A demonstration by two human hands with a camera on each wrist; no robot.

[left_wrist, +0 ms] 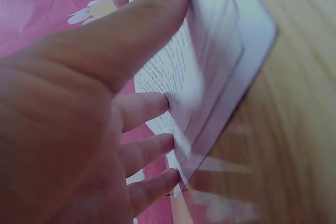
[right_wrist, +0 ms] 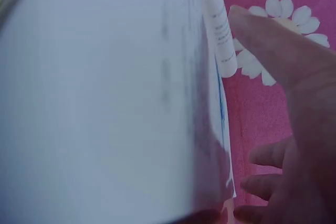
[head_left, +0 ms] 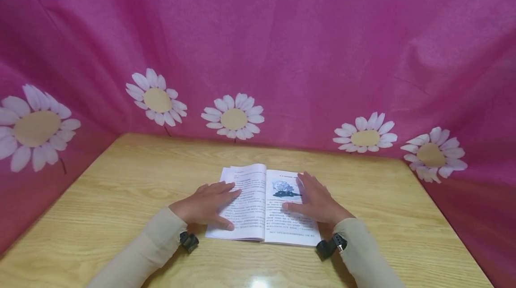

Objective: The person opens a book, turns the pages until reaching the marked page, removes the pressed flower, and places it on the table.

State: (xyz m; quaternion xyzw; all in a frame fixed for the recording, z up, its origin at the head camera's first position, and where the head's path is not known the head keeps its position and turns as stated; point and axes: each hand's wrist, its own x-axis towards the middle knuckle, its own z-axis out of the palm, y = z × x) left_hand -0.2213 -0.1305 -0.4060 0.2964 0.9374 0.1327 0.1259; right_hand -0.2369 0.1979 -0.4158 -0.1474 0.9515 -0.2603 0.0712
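An open book (head_left: 254,223) with printed pages lies on the wooden table in front of me. My left hand (head_left: 205,203) rests on its left page, fingers spread. In the left wrist view, the thumb lies over the printed page (left_wrist: 168,66) and the other fingertips are at its outer edge. On the right page, beside a bluish picture (head_left: 284,188), rests my right hand (head_left: 320,200), its thumb and fingers extended and apart. A pale, blurred page (right_wrist: 105,103) fills much of the right wrist view, hiding part of that hand's fingertips.
The wooden table (head_left: 387,207) extends around the book. Behind it and along both sides hangs a pink cloth (head_left: 282,55) printed with large white daisies. Each wrist carries a dark strapped camera (head_left: 188,242), below a beige sleeve (head_left: 141,245).
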